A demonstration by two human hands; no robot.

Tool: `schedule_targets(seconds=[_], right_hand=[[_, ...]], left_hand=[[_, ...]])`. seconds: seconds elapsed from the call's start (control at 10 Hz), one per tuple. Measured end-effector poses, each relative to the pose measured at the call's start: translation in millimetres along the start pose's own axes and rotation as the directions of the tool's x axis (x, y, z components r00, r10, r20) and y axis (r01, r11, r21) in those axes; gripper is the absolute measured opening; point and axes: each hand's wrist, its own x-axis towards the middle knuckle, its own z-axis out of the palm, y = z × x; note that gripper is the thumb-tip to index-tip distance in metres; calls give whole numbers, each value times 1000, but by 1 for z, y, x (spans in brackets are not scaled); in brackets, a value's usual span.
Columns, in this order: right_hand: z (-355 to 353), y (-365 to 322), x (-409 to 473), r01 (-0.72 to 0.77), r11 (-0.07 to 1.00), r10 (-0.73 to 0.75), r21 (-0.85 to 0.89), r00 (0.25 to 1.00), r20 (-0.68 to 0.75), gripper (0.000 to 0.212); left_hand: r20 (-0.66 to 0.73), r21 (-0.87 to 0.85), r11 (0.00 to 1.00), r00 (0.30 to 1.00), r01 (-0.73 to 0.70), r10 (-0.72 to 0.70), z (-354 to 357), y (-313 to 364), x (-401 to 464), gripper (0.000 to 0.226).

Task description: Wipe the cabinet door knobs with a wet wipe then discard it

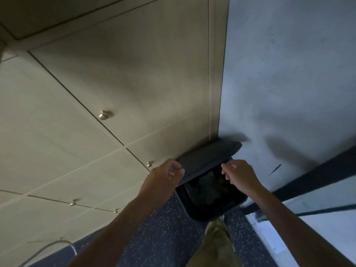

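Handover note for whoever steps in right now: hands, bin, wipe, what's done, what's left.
Left hand: at the raised bin lid, fingers curled on its edge.
Right hand: over the open trash bin, fingers loosely pinched; no wipe visible in it.
Bin stands on the floor in the corner by the cabinet; dark contents inside, wipe not identifiable.
Cabinet knobs: untouched now; whether they were wiped can't be judged.
Left: confirm the wipe is in, close the lid.

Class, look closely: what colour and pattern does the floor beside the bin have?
Dark blue-grey with small white speckles on the floor, seen clearly in the head view.
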Motion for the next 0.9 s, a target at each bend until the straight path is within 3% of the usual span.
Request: schedule_targets(seconds=[0.2,0.6,0.9], right_hand=[[2,-31,-31,69,994,-65,85,996,-59,35],[26,-73,-86,173,981,-162,90,980,-114,32],[50,-101,-112,230,970,-216,78,964,-154,30]], left_hand=[[-4,54,996,998,-66,66,-13,10,-23,9],[-49,70,976,976,-206,210,-53,12,-61,18],[-125,-27,960,954,-278,273,-73,-8,-81,11]])
